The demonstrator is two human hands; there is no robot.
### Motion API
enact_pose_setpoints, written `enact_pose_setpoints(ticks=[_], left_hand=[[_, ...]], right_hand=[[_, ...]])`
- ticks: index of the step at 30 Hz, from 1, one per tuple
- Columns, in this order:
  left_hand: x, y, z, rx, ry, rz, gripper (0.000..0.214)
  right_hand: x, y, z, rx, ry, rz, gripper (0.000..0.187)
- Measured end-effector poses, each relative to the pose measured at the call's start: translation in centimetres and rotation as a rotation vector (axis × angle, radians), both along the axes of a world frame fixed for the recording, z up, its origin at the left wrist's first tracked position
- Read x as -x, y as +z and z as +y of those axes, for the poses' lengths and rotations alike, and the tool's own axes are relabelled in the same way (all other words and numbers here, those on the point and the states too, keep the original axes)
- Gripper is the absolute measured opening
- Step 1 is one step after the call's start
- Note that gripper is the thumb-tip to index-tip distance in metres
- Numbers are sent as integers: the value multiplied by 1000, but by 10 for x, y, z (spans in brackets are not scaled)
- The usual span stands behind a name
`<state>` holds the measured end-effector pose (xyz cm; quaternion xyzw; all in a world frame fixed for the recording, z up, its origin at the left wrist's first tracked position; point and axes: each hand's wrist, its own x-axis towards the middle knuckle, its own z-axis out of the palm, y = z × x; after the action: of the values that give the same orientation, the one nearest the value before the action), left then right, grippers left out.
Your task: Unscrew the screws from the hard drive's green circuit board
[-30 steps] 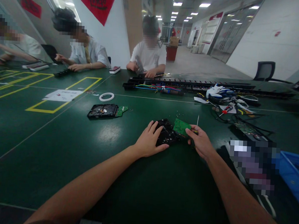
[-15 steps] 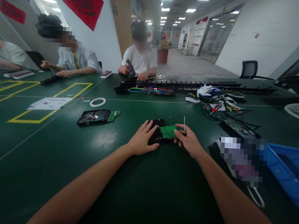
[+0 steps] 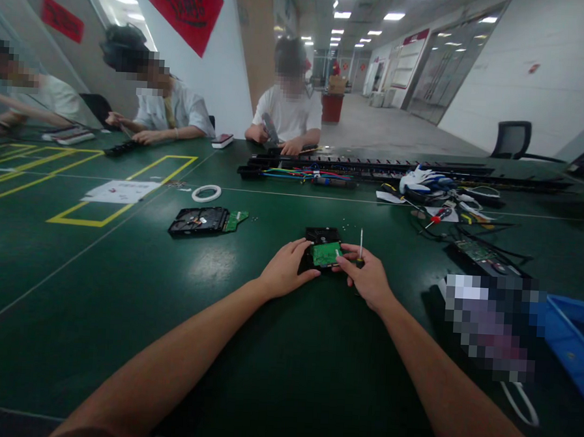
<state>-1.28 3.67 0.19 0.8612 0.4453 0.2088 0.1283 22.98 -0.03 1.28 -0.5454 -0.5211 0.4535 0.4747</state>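
Note:
A black hard drive (image 3: 319, 233) lies on the green table in front of me, partly covered by a green circuit board (image 3: 325, 253). My left hand (image 3: 285, 270) grips the drive's left side, its fingers at the far edge and its thumb near the front. On the other side, my right hand (image 3: 367, 278) pinches the board's right edge between thumb and fingers. It also holds a screwdriver (image 3: 361, 245), whose shaft points up and whose handle is mostly hidden in the palm. Several tiny screws (image 3: 344, 224) lie just beyond the drive.
Another hard drive (image 3: 197, 221) with a green board rests to the left, near a white tape ring (image 3: 206, 193). Cables, gloves (image 3: 425, 180) and tools lie at the back right. A blue bin (image 3: 572, 337) stands at the right. Co-workers (image 3: 288, 114) sit across the table.
My left hand has gone from lying spread on the drive to gripping its side. The board has shifted left over the drive with my right hand. The view has turned slightly left.

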Motion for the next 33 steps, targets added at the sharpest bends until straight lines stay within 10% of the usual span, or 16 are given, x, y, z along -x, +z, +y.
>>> enact_pose_setpoints(ticks=[13, 20, 33], left_hand=[[-1, -3, 0, -7, 18, 6, 70], [-1, 2, -1, -5, 16, 3, 67], [2, -3, -2, -171, -145, -224, 68]], right_hand=[[-8, -5, -6, -28, 28, -254, 54], [-13, -1, -8, 33, 69, -130, 76], [-17, 11, -9, 101, 83, 261, 44]])
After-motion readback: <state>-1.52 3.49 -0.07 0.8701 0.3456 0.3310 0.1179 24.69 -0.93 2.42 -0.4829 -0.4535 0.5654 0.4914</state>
